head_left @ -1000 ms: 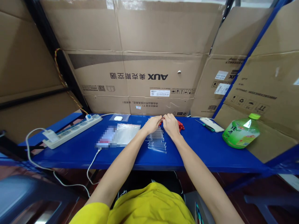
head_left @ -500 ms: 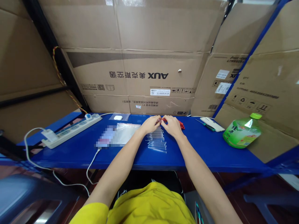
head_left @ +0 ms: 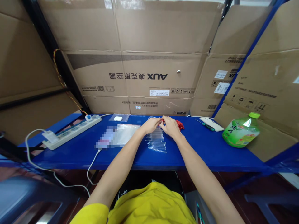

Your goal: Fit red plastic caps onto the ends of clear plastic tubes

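My left hand [head_left: 151, 125] and my right hand [head_left: 171, 126] meet fingertip to fingertip at the back of the blue table. Both are closed in a pinch; a tiny reddish bit shows where they touch, but what they hold is too small and hidden to name. Under and in front of them lies a row of thin clear tubes [head_left: 157, 145], side by side. Just beyond my right hand sits a pile of small red pieces [head_left: 180, 124], partly covered by that hand.
Left of the tubes lie clear plastic bags [head_left: 126, 135], a blurred-out phone [head_left: 106, 137] on a cable, and a white case [head_left: 118, 118]. A power strip [head_left: 74, 130] runs along the left. On the right are a screwdriver [head_left: 208, 127], a white device [head_left: 213, 123] and a green bottle [head_left: 241, 130].
The fingertips of my two hands have come closer together, and the red bit between them is now mostly covered. The view has shifted slightly.
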Demonstrator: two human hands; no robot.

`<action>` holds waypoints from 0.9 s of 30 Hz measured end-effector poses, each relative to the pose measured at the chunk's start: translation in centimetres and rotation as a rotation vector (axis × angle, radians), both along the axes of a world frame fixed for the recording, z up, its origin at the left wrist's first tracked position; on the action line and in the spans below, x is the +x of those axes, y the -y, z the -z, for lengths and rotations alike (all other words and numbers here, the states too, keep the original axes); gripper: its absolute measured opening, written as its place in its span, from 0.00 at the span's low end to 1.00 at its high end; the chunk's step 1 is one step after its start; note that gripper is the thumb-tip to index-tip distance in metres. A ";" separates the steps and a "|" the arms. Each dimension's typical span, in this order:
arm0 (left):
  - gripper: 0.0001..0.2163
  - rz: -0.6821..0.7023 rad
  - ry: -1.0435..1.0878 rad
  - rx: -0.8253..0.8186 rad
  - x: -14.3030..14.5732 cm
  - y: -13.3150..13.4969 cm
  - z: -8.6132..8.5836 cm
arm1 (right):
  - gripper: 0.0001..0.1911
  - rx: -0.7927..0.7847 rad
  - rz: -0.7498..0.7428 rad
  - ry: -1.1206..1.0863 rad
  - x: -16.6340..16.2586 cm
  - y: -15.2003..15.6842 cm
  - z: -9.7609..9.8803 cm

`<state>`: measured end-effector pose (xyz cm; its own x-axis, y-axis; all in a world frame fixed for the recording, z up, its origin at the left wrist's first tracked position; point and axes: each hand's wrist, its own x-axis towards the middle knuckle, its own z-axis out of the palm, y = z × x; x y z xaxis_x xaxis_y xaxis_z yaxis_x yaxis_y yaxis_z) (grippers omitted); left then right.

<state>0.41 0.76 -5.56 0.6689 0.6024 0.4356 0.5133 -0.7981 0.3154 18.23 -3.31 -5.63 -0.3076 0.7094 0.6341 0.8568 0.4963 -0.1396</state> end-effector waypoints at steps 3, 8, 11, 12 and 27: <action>0.14 0.003 0.016 -0.006 0.1 0.0 0.0 | 0.06 0.020 -0.003 0.022 -0.2 0.0 0.0; 0.14 0.027 0.034 -0.016 0.4 0.2 -0.3 | 0.07 0.056 0.015 0.038 -0.2 -0.2 0.1; 0.14 0.041 0.043 -0.031 0.5 0.3 -0.4 | 0.07 0.057 0.021 0.048 -0.3 -0.2 0.1; 0.14 0.044 0.046 -0.034 0.5 0.4 -0.4 | 0.07 0.055 0.022 0.050 -0.3 -0.2 0.1; 0.09 -0.193 -0.025 0.140 -0.4 1.5 -1.3 | 0.07 -0.035 -0.068 -0.120 0.6 -0.3 0.0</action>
